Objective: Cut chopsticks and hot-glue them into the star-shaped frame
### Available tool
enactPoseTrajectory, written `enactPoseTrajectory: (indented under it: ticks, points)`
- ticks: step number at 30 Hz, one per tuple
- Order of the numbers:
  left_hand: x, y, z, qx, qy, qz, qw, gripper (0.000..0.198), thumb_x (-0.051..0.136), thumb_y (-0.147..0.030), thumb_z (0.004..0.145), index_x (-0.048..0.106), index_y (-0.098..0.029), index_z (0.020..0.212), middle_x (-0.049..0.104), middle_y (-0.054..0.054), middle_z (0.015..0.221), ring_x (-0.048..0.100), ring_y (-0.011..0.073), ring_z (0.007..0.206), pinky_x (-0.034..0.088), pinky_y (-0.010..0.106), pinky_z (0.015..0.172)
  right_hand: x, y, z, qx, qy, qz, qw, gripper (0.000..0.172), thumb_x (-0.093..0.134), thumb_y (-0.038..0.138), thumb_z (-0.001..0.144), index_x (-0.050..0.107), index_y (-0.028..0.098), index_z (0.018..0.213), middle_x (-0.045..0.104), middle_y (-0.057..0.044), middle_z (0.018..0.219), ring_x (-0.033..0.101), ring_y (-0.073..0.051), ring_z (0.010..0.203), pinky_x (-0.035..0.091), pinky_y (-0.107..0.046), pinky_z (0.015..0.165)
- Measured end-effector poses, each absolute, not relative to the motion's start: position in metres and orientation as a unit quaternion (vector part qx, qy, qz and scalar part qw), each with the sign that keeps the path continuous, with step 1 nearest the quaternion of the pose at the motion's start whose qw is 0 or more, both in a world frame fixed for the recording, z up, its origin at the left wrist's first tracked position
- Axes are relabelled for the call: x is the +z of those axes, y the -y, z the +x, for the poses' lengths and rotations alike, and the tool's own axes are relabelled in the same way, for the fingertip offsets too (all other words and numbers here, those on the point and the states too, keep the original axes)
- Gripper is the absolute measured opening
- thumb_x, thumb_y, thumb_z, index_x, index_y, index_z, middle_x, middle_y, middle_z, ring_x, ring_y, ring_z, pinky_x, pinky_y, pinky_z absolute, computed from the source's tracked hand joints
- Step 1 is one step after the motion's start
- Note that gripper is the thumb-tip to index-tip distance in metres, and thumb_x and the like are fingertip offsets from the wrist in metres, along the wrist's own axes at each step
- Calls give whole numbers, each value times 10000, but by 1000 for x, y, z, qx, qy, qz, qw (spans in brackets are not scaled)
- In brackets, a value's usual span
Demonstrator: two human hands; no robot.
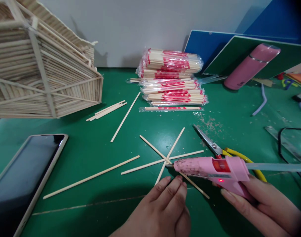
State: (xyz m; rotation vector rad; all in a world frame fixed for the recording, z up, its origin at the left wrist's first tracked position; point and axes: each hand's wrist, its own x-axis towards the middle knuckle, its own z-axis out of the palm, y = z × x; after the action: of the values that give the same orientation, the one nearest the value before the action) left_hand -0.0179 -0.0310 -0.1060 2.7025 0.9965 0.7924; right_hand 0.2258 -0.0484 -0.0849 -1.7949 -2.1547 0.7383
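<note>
Three wooden chopsticks (175, 144) lie crossed in a star on the green table. My left hand (162, 207) rests just below the crossing, fingers together and bent down, fingertips pressing at the lower end of one chopstick; its thumb is hidden. In my right hand (261, 204) is a pink hot glue gun (197, 167), gripped by its handle, with a red light lit. Its nozzle points left, at the crossing of the sticks. A clear glue stick (276, 167) protrudes from its back. Scissors (212, 144) with yellow handles lie partly behind the gun.
Loose chopsticks (91, 177) lie at the left, near a phone (24, 171). A slatted wooden-stick structure (73, 69) stands at the back left. Wrapped chopstick packs (174, 89) are piled at the back. A pink flask (251, 67) leans against boards; a black cable (280, 141) lies right.
</note>
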Motion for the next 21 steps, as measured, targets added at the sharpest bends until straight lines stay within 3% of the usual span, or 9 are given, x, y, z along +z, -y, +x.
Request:
enactPoseTrajectory:
  ticks: [3,16,21]
  points:
    - [-106,31,-18,265,-328,904,70,275,372,-166,839,568,-129,1028,628,27,1060,503,114,1073,376,244,963,-89,48,230,274,729,-622,88,470,536,334,776,429,294,1232,625,-6,1069,620,-186,897,524,-208,751]
    - [-105,31,-18,264,-334,902,77,284,373,-175,841,551,-109,1053,628,29,1060,498,110,1078,365,236,970,-99,49,239,274,721,-632,76,416,549,360,761,505,303,1171,651,-1,1017,643,-187,830,539,-193,696]
    - [-109,30,-18,268,-333,901,74,275,372,-182,842,560,-129,1036,630,17,1057,505,106,1070,373,233,963,-101,49,237,270,728,-625,85,447,567,363,744,495,304,1182,634,-7,1058,626,-195,887,527,-213,740]
